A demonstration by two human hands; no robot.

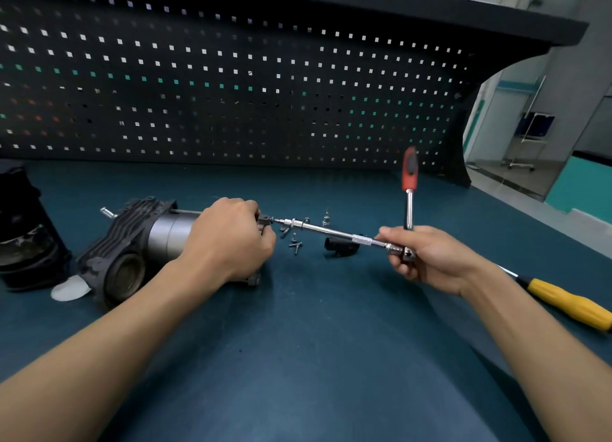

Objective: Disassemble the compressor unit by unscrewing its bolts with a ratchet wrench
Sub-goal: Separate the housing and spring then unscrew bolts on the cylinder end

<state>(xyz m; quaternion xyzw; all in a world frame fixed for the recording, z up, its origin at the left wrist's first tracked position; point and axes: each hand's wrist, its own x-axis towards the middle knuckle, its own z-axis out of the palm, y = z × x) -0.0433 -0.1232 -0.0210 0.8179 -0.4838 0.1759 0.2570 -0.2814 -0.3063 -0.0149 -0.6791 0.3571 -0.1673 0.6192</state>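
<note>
The compressor unit lies on its side on the blue bench mat, with a dark finned head at the left and a grey metal cylinder in the middle. My left hand grips its right end, covering that end. My right hand holds the head of the ratchet wrench, whose red handle points up. A long chrome extension bar runs from the wrench head leftward. The bar's bit tip meets a bolt on the compressor's right end, beside my left fingers.
Several loose screws and a small socket lie behind the extension bar, with a black plastic part beside them. A yellow-handled screwdriver lies at the right. A black housing stands at the far left. A pegboard backs the bench.
</note>
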